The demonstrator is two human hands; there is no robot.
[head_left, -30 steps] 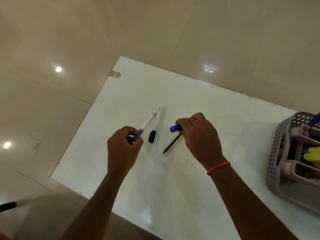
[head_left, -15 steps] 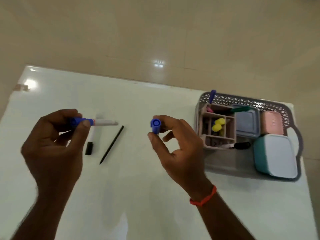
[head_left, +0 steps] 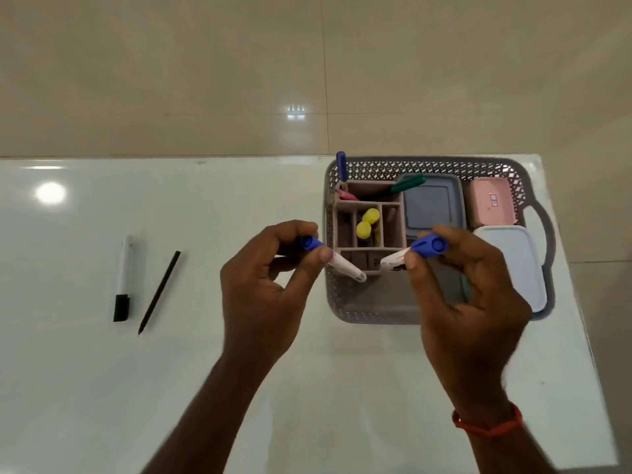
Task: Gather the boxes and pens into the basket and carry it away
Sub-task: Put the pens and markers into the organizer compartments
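Observation:
My left hand (head_left: 266, 282) pinches a white marker with a blue cap (head_left: 343, 266), its tail pointing down toward the pen organiser (head_left: 391, 225). A second blue-capped white marker (head_left: 393, 261) is pinched in my right hand (head_left: 468, 289), above the organiser's front slot. The grey perforated basket (head_left: 427, 164) stands at the table's right and holds the organiser, a grey box (head_left: 429, 205), a pink box (head_left: 492, 203) and a white-lidded box (head_left: 516, 265). On the table to the left lie a white marker with a black cap (head_left: 122, 280) and a thin black pen (head_left: 159, 293).
The white table (head_left: 212, 213) ends close to the right of the basket and just behind it. Beige floor tiles (head_left: 239, 70) lie beyond. The organiser holds yellow-capped, pink, green and blue pens.
The view has swung right and the basket is now in front of me. Both hands have carried their blue-capped markers from the table's left to above the organiser.

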